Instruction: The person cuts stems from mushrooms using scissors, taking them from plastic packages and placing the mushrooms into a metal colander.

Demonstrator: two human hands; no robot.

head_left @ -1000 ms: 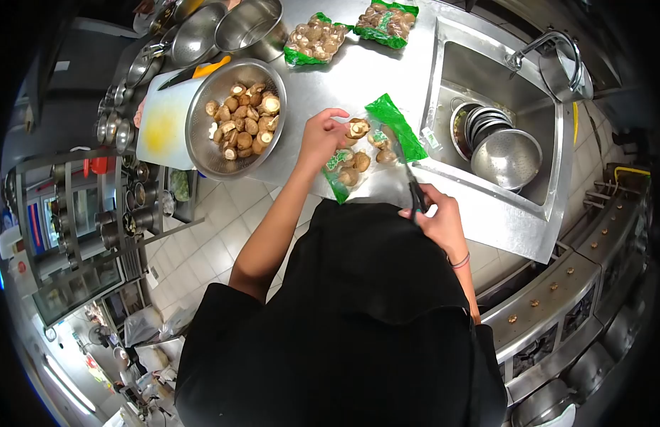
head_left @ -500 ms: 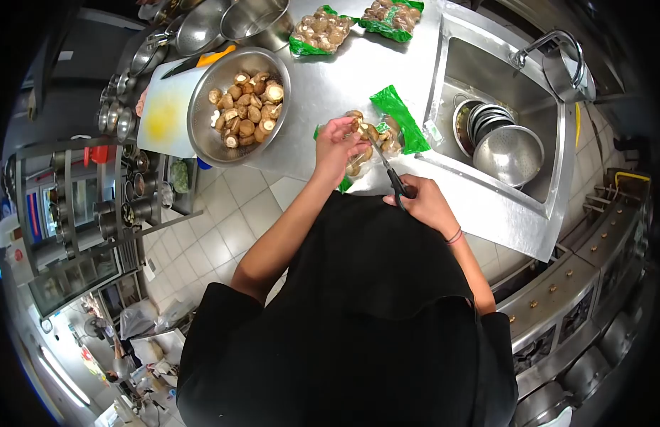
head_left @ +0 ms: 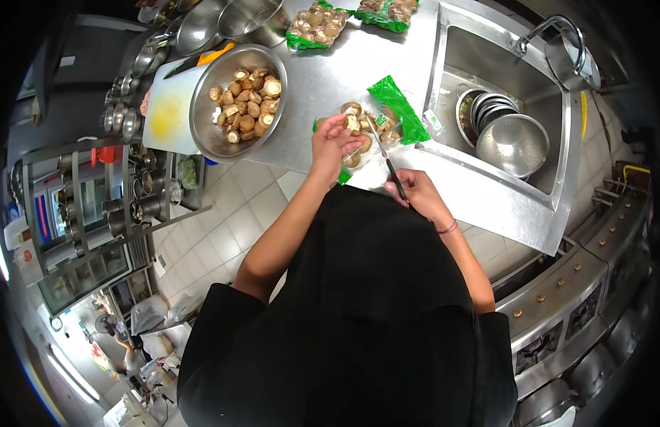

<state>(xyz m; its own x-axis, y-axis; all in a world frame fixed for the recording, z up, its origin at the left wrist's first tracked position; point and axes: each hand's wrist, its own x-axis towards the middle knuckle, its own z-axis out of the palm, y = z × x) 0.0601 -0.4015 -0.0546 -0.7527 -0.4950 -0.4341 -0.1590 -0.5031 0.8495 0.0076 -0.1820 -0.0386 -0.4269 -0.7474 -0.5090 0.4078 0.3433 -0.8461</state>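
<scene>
My left hand [head_left: 331, 148] is closed on a brown mushroom [head_left: 352, 126], its pale underside and stem showing past the fingertips. Black-handled scissors [head_left: 391, 169] are in my right hand [head_left: 421, 193]. Their blades point up and away, beside the mushroom, seen almost edge-on, so I cannot tell how far apart they are. Beneath both hands lies an opened clear and green bag [head_left: 398, 108] with several mushrooms in it. Left of it, a perforated steel colander [head_left: 201, 128] holds many mushrooms, some with pale cut stems.
Two more packs of mushrooms [head_left: 317, 25] sit at the back of the steel counter [head_left: 323, 67]. A white cutting board [head_left: 175, 107] with a yellow stain is at left. On the right, a sink [head_left: 458, 60] contains stacked bowls and a colander [head_left: 513, 146].
The scissors have drawn slightly back from the mushroom and turned more edge-on. My left hand has shifted a little, and more of the mushroom's pale underside shows.
</scene>
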